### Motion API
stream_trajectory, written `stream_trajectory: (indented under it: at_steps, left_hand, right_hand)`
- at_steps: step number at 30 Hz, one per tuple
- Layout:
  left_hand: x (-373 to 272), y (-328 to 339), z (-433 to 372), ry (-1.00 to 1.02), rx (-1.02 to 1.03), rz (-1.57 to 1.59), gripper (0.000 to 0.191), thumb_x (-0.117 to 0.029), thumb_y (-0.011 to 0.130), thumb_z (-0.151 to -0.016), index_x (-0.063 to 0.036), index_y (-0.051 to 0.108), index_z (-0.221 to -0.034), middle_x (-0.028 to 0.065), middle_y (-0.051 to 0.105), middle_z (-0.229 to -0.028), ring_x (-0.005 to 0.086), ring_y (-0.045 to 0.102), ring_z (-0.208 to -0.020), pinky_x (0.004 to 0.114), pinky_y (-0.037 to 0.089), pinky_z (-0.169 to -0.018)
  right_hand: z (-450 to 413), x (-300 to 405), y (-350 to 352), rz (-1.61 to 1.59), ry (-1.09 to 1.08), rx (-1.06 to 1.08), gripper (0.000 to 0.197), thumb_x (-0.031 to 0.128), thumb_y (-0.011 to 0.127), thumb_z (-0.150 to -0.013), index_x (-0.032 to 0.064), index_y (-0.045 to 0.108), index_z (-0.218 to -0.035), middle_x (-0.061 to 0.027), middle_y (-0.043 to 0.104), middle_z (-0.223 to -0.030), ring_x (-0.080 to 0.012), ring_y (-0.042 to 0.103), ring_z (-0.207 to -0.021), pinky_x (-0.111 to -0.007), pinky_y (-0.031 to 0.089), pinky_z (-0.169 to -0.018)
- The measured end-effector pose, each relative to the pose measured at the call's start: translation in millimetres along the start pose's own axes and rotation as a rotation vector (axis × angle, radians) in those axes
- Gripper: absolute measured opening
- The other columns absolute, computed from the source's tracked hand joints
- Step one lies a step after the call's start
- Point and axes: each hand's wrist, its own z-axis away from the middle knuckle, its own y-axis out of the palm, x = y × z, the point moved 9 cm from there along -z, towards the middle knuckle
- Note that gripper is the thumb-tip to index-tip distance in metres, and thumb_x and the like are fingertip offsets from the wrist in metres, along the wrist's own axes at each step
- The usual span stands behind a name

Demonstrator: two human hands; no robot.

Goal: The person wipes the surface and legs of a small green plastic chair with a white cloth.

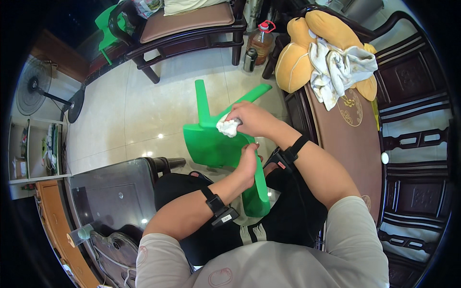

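Before my knees a green plastic chair (212, 145) is tipped over, with two legs pointing away from me. My left hand (248, 162) grips the chair's edge on the near right side, its fingers partly hidden behind the plastic. A crumpled white cloth (229, 126) is pinched in my right hand (252, 118), close against the chair where the far legs meet the seat. Whether the cloth presses on the plastic I cannot tell. Both forearms wear black straps with small devices.
On the right, a wooden bench (345, 151) carries an orange plush toy (293, 68) and a patterned cloth (327, 72). Beyond the chair stand a large bottle (260, 43) and a flask (250, 60). A glass-topped table (111, 187) is at left, a fan (36, 84) farther off.
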Motion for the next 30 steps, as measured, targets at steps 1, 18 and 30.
stream_trajectory:
  at_steps: [1, 18, 30]
  left_hand:
    - [2.7, 4.5, 4.7, -0.06, 0.051, 0.035, 0.039, -0.046, 0.049, -0.105, -0.0111, 0.061, -0.116, 0.0046, 0.061, -0.087, 0.0164, 0.054, -0.08, 0.036, 0.044, -0.079]
    - [51.9, -10.7, -38.3, 0.206, 0.192, 0.133, 0.037, -0.029, 0.044, -0.112, -0.0042, 0.06, -0.135, 0.004, 0.059, -0.083, 0.0193, 0.061, -0.085, 0.035, 0.05, -0.095]
    - [4.4, 17.2, 4.9, 0.095, 0.133, 0.34, 0.024, -0.022, 0.045, -0.11, -0.006, 0.061, -0.117, 0.0059, 0.06, -0.08, 0.021, 0.061, -0.08, 0.041, 0.051, -0.1]
  right_hand:
    - [3.3, 0.4, -0.2, 0.043, 0.01, 0.007, 0.041, 0.0, 0.073, -0.076, 0.0121, 0.081, -0.114, -0.0097, 0.073, -0.111, -0.0358, 0.065, -0.115, -0.046, 0.055, -0.101]
    - [8.2, -27.1, 9.0, -0.044, 0.214, 0.197, 0.035, 0.005, 0.077, -0.075, 0.0077, 0.081, -0.11, -0.0175, 0.079, -0.102, -0.039, 0.074, -0.097, -0.047, 0.059, -0.087]
    - [17.1, -6.2, -11.7, 0.105, 0.116, 0.178, 0.035, 0.009, 0.08, -0.074, 0.0086, 0.083, -0.11, -0.0189, 0.079, -0.103, -0.0379, 0.075, -0.098, -0.046, 0.06, -0.087]
